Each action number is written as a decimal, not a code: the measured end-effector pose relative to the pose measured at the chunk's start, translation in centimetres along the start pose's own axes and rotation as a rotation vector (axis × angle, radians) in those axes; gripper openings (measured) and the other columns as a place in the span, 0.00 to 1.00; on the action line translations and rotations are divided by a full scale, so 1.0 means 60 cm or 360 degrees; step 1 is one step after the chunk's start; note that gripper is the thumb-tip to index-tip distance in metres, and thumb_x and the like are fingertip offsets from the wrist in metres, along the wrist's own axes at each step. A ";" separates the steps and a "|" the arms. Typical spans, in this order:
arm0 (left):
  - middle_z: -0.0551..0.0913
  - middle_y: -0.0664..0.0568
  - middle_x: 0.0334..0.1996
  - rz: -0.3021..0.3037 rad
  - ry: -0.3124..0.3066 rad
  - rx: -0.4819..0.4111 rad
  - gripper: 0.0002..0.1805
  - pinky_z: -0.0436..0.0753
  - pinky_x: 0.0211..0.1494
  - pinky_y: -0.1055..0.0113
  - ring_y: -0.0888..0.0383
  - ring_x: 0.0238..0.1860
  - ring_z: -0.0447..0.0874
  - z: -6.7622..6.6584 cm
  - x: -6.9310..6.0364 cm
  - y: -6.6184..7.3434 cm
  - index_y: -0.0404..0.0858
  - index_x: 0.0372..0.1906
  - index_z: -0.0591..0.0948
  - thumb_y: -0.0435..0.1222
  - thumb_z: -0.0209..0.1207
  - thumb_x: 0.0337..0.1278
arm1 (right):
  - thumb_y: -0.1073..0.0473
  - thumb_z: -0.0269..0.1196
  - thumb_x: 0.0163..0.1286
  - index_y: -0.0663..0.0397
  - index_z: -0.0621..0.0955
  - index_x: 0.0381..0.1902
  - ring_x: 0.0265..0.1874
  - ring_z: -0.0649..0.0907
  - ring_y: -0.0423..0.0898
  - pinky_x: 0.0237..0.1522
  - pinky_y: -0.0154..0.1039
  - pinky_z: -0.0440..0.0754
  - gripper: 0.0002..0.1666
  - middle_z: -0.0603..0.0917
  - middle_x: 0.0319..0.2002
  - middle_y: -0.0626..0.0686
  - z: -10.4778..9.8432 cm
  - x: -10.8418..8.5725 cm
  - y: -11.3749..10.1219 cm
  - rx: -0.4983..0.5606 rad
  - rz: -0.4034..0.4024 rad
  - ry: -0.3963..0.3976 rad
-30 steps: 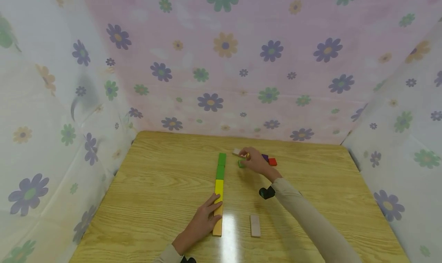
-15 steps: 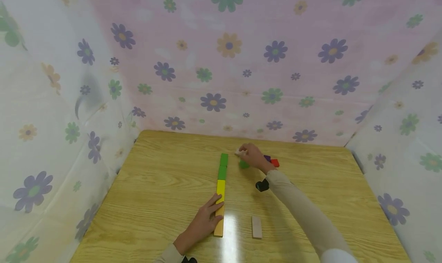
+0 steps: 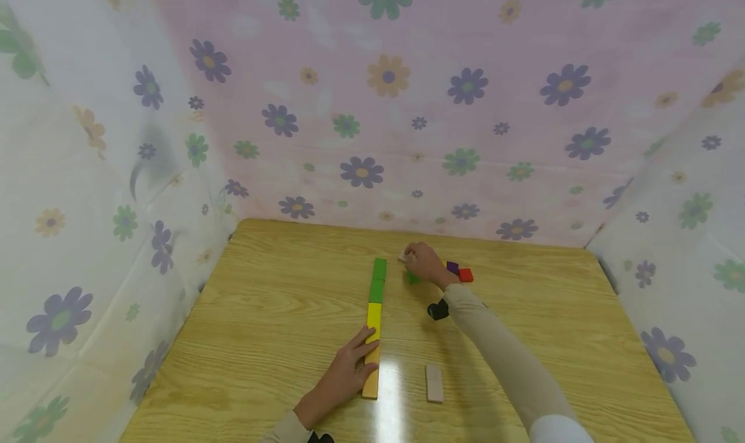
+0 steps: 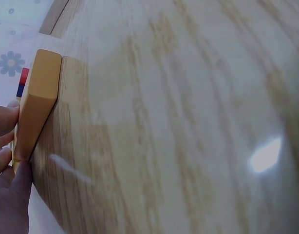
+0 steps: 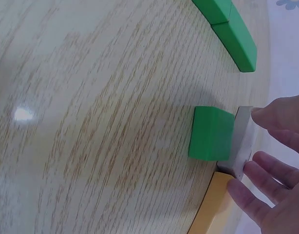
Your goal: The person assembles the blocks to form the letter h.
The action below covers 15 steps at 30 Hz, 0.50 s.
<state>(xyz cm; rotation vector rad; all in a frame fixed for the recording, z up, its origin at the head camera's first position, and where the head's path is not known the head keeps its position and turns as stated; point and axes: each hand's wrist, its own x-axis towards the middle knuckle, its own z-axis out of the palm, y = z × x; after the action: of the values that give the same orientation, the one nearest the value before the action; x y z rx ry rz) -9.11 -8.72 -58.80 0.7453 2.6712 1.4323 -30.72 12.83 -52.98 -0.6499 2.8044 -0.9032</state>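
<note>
A straight row of flat blocks lies on the table: green blocks at the far end, a yellow block, then an orange block nearest me. My left hand rests from the left across the yellow and orange blocks, fingertips and thumb on them. Farther back, my right hand pinches a pale wooden block between thumb and fingers; that block lies on the table. Against its side stands a small green block. One finger is close to another yellow-orange block, mostly covered by the hand in the head view.
Right of my right hand lie a purple block and a red block. A second pale wooden block lies right of the row, nearer me. Flowered cloth surrounds the wooden table at back and sides.
My right hand has shifted slightly back, from above the small green block onto the pale wooden block. The left hand stays on the row. The head view has turned a little.
</note>
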 end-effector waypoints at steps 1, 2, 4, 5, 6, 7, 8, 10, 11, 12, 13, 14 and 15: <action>0.60 0.39 0.69 0.0000 -0.0001 -0.0001 0.24 0.68 0.63 0.52 0.41 0.69 0.54 0.000 0.000 0.000 0.26 0.60 0.72 0.34 0.58 0.62 | 0.68 0.58 0.64 0.69 0.78 0.48 0.41 0.76 0.57 0.44 0.53 0.76 0.14 0.77 0.43 0.64 -0.001 0.000 0.000 -0.0014 0.0000 0.0001; 0.60 0.39 0.69 0.0003 0.0001 0.0001 0.24 0.68 0.63 0.53 0.40 0.69 0.54 0.001 0.000 -0.001 0.26 0.60 0.72 0.34 0.58 0.62 | 0.68 0.59 0.63 0.68 0.78 0.47 0.42 0.76 0.57 0.45 0.53 0.76 0.14 0.78 0.43 0.64 -0.001 0.000 0.000 -0.0027 0.0001 0.0003; 0.61 0.38 0.68 0.0026 0.0013 0.0011 0.24 0.69 0.62 0.51 0.39 0.69 0.55 0.001 0.000 -0.001 0.25 0.60 0.73 0.33 0.58 0.62 | 0.68 0.59 0.63 0.69 0.78 0.46 0.41 0.77 0.57 0.44 0.54 0.76 0.14 0.78 0.42 0.64 -0.003 0.001 0.000 -0.0050 -0.0025 0.0006; 0.61 0.38 0.68 0.0031 0.0017 0.0015 0.24 0.69 0.62 0.51 0.39 0.69 0.55 0.001 0.000 -0.002 0.25 0.60 0.73 0.34 0.58 0.62 | 0.68 0.60 0.63 0.69 0.78 0.45 0.40 0.77 0.57 0.44 0.54 0.76 0.13 0.78 0.41 0.65 -0.003 0.001 0.000 -0.0052 -0.0034 0.0004; 0.61 0.38 0.68 0.0042 0.0022 0.0021 0.24 0.70 0.61 0.51 0.39 0.69 0.56 0.001 0.000 -0.003 0.25 0.60 0.73 0.34 0.58 0.62 | 0.68 0.60 0.63 0.69 0.79 0.45 0.39 0.76 0.57 0.43 0.53 0.76 0.13 0.78 0.41 0.64 -0.002 0.002 0.000 -0.0056 -0.0045 0.0002; 0.62 0.37 0.68 0.0055 0.0029 0.0025 0.24 0.70 0.61 0.51 0.38 0.68 0.56 0.001 0.001 -0.003 0.25 0.59 0.73 0.34 0.58 0.62 | 0.68 0.60 0.63 0.69 0.79 0.45 0.38 0.76 0.57 0.42 0.53 0.76 0.13 0.78 0.40 0.64 -0.002 0.003 0.001 -0.0064 -0.0055 -0.0005; 0.62 0.37 0.68 0.0061 0.0033 0.0028 0.24 0.70 0.60 0.50 0.37 0.68 0.56 0.001 0.001 -0.003 0.25 0.59 0.73 0.34 0.58 0.62 | 0.67 0.60 0.63 0.68 0.79 0.45 0.38 0.76 0.56 0.42 0.53 0.76 0.12 0.78 0.40 0.64 -0.001 0.004 0.001 -0.0071 -0.0057 -0.0014; 0.62 0.36 0.67 0.0070 0.0037 0.0030 0.24 0.71 0.60 0.50 0.37 0.68 0.57 0.002 0.001 -0.004 0.24 0.59 0.73 0.33 0.58 0.62 | 0.67 0.60 0.64 0.67 0.79 0.44 0.38 0.76 0.55 0.42 0.53 0.76 0.12 0.77 0.40 0.63 0.000 0.005 0.002 -0.0065 -0.0051 -0.0031; 0.62 0.37 0.68 0.0063 0.0034 0.0025 0.24 0.70 0.60 0.51 0.37 0.68 0.57 0.002 0.001 -0.004 0.24 0.59 0.73 0.33 0.58 0.62 | 0.66 0.60 0.64 0.67 0.79 0.44 0.37 0.75 0.55 0.42 0.53 0.76 0.11 0.77 0.39 0.63 0.001 0.005 0.002 -0.0061 -0.0055 -0.0034; 0.62 0.37 0.68 0.0063 0.0035 0.0025 0.24 0.71 0.60 0.51 0.37 0.68 0.57 0.002 0.001 -0.004 0.24 0.59 0.73 0.33 0.58 0.62 | 0.66 0.60 0.65 0.67 0.79 0.43 0.37 0.75 0.55 0.42 0.53 0.76 0.11 0.77 0.39 0.63 0.002 0.005 0.002 -0.0059 -0.0059 -0.0037; 0.62 0.37 0.68 0.0055 0.0032 0.0018 0.24 0.70 0.60 0.51 0.37 0.68 0.56 0.002 0.001 -0.003 0.24 0.59 0.73 0.33 0.58 0.62 | 0.65 0.60 0.65 0.67 0.79 0.43 0.38 0.75 0.55 0.43 0.53 0.76 0.10 0.77 0.39 0.62 0.003 0.005 0.002 -0.0057 -0.0059 -0.0036; 0.62 0.37 0.68 0.0050 0.0028 0.0016 0.24 0.70 0.60 0.51 0.38 0.68 0.56 0.002 0.000 -0.003 0.24 0.59 0.73 0.33 0.58 0.62 | 0.65 0.60 0.66 0.67 0.79 0.42 0.38 0.75 0.55 0.43 0.53 0.76 0.10 0.77 0.39 0.62 0.004 0.005 0.002 -0.0055 -0.0063 -0.0033; 0.62 0.37 0.68 0.0043 0.0025 0.0013 0.24 0.70 0.60 0.51 0.38 0.68 0.56 0.002 0.000 -0.003 0.24 0.60 0.72 0.33 0.58 0.62 | 0.65 0.59 0.66 0.67 0.79 0.41 0.38 0.75 0.55 0.43 0.53 0.76 0.09 0.77 0.39 0.62 0.004 0.005 0.002 -0.0049 -0.0068 -0.0031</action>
<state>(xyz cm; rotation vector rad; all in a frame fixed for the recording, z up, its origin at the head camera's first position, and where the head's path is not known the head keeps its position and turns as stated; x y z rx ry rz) -9.16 -8.72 -59.03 0.7768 2.6901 1.4403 -30.96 12.65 -53.26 -0.7213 2.8023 -0.8580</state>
